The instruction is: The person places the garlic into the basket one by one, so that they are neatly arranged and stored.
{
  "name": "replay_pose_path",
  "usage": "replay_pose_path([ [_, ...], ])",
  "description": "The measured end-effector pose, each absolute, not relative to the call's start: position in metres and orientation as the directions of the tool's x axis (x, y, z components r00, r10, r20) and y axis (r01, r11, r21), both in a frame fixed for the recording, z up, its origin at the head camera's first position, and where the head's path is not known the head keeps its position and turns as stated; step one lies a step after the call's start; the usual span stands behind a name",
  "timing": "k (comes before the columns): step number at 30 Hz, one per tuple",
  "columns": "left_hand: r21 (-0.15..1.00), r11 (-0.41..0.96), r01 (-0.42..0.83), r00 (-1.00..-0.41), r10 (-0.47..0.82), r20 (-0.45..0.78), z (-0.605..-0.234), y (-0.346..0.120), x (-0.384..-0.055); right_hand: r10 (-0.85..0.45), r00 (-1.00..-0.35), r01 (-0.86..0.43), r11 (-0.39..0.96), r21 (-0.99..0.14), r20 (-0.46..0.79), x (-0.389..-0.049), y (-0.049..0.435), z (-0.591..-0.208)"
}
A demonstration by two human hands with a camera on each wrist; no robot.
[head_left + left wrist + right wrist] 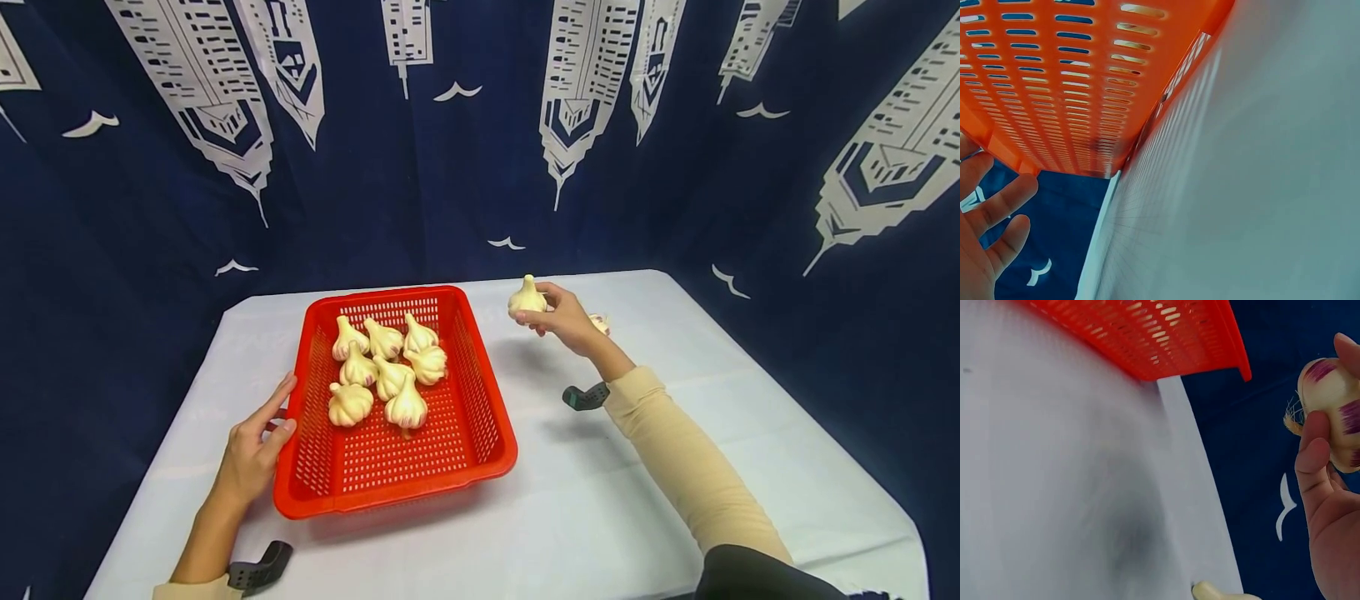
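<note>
My right hand (pixel 564 318) grips a garlic bulb (pixel 527 297) above the table, to the right of the red basket (pixel 491 417). Seen from the right wrist, this bulb (pixel 1319 384) has purple streaks and a tuft of roots, with fingertips against its side. Several more garlic bulbs (pixel 350 406) lie inside the basket, grouped toward its back and middle. At the basket's left side, my left hand (pixel 251 454) touches the rim with its fingertips and thumb, the fingers fairly straight. The left wrist view shows those fingers (pixel 1007 203) beside the perforated wall.
Behind my right hand, another garlic bulb (pixel 600 323) lies on the white table (pixel 600 517), partly hidden by the hand. A dark blue curtain (pixel 450 183) with white building prints hangs along the table's far edge and sides.
</note>
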State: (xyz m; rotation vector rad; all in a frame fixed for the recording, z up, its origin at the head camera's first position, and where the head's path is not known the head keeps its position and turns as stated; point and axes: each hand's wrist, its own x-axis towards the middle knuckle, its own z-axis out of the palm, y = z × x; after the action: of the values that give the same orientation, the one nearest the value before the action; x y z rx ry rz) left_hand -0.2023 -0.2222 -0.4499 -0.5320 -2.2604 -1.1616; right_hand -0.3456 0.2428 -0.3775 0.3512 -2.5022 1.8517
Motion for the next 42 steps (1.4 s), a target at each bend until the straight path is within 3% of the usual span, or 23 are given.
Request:
replay_pose_path([
  [9,0.614,0.550,0.566,-0.773,0.097,0.627,-0.449,-0.222,-0.202,-0.179,-0.960,-0.252,0.211,-0.944,0.216,-0.338,0.224,-0.361],
  [30,0.629,0.539,0.560,-0.782,0.094,0.616,-0.449,-0.223,-0.204,-0.338,-0.920,-0.325,0.383,-0.865,0.196,-0.308,0.172,-0.327],
  [42,0.612,0.543,0.575,-0.771,0.108,0.628,-0.447,-0.222,-0.204,-0.562,-0.802,-0.486,0.420,-0.766,0.201,-0.308,0.143,-0.330],
])
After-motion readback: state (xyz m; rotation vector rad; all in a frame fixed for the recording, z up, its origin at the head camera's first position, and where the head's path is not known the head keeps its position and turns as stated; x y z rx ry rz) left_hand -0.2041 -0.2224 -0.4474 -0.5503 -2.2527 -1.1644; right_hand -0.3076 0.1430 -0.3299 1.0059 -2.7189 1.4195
